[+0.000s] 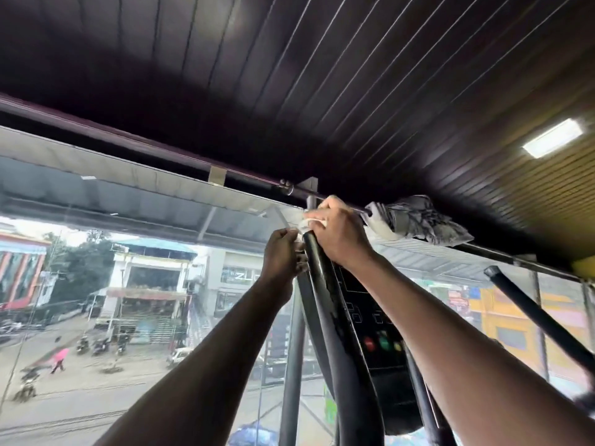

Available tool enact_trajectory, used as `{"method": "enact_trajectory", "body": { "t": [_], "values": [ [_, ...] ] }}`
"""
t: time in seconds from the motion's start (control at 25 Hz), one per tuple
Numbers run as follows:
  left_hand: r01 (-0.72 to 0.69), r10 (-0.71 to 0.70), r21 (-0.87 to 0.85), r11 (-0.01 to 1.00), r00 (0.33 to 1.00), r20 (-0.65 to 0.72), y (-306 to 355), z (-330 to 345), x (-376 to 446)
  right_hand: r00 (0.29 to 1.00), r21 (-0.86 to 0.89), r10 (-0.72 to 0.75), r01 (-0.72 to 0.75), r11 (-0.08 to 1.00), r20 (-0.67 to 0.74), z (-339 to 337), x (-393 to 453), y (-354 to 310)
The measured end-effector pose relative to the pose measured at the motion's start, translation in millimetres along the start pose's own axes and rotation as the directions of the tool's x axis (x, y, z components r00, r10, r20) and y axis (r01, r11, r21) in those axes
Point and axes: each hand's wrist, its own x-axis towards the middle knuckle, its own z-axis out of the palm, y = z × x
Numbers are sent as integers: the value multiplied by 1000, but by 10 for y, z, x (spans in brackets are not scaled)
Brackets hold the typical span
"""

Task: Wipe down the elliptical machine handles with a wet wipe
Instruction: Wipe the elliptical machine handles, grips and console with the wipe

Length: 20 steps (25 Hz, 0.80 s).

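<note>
The limp, light wet wipe (307, 223) is bunched under the right hand's (338, 233) curled fingers atop the rigid handle (322, 284), best gripped folded, while the left hand (283, 252) pinches its edge.

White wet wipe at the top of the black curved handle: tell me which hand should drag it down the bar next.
Right. The right hand already presses the white wet wipe onto the top of the black curved handle; the left hand only pinches the wipe's edge beside the bar.

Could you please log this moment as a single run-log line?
step: wiping handle top | right hand: holds wipe on left handle | left hand: pinches wipe edge | right handle: untouched
</note>
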Motion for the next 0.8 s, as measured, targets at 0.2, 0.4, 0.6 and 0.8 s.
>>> {"method": "enact_trajectory", "body": {
  "t": [0.2,0.4,0.6,0.8],
  "values": [
    [6,-6,-40,999,1000,21,24,-19,69,980,41,-171,168,985,103,-108,-169,65],
    [65,-67,-138,988,998,-11,-50,12,81,988,-131,-125,136,982,89,77,238,6],
    [17,-16,-72,997,1000,14,20,-59,52,977,80,-179,171,982,113,-88,-225,129],
    [7,-5,-180,984,1000,11,-75,37,58,987,102,124,-113,988,-102,127,-98,42]
  ]
}}
